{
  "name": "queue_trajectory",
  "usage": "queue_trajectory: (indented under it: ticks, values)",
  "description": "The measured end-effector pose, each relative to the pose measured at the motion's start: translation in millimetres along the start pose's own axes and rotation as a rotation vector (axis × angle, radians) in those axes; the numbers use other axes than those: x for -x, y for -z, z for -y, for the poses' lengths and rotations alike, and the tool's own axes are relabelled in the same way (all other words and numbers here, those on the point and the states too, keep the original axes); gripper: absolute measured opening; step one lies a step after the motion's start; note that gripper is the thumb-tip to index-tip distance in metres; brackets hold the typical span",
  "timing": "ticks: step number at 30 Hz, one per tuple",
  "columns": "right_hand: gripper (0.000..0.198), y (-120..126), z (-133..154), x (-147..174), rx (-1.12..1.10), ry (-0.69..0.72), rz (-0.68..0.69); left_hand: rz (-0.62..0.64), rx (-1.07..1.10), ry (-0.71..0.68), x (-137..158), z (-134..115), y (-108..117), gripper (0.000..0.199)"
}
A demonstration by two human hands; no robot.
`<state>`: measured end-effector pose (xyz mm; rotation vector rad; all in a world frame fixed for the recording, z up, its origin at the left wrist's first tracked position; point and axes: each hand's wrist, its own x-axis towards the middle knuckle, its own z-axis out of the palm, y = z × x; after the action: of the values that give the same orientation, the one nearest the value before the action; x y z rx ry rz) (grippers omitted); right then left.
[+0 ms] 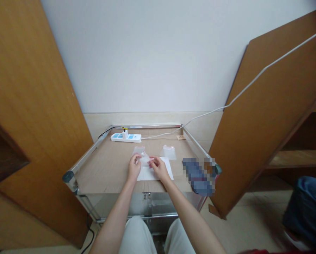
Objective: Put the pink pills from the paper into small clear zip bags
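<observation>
Between my two hands is a small clear plastic bag [145, 158], raised a little over a white sheet of paper [149, 174]. My left hand [134, 169] pinches the bag's left side, fingers closed. At its right edge, my right hand [159, 168] grips it between thumb and fingers. Another clear plastic bag [138, 150] lies just behind my left hand. Farther right, past the paper's back edge, lies a whitish stack of plastic bags [169, 152]; how many it holds I cannot tell.
Cardboard [99, 169] covers the metal-framed table. A white power strip [126, 137] with a plug in it sits at the back left, its white cable [208, 113] rising rightward. A blurred dark-blue object [198, 178] lies at the right. Wooden panels [255, 116] flank the table.
</observation>
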<state>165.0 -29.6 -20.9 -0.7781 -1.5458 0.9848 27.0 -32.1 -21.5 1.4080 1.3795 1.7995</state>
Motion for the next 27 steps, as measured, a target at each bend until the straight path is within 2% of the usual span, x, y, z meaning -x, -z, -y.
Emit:
queue_trajectory:
  ticks: [5,10,16,20,23,27]
  values:
    - [0.016,1,2,0,0.076,0.019,-0.010,0.012,0.081,0.017,1,-2,0,0.023]
    - [0.015,0,-1,0,0.090,0.015,-0.014,-0.045,0.050,-0.060,2,-5,-1,0.016]
    - [0.015,0,-2,-1,0.085,0.003,-0.003,-0.038,-0.023,-0.072,3,-7,1,0.017]
    - [0.016,0,1,-1,0.097,0.002,0.017,0.039,-0.152,-0.144,2,-10,3,0.013]
    - [0.016,0,3,0,0.125,0.035,0.028,0.111,-0.164,-0.142,2,-11,1,0.011]
    - [0.015,-1,6,1,0.194,0.081,0.039,0.139,-0.173,-0.137,1,-8,-2,0.011]
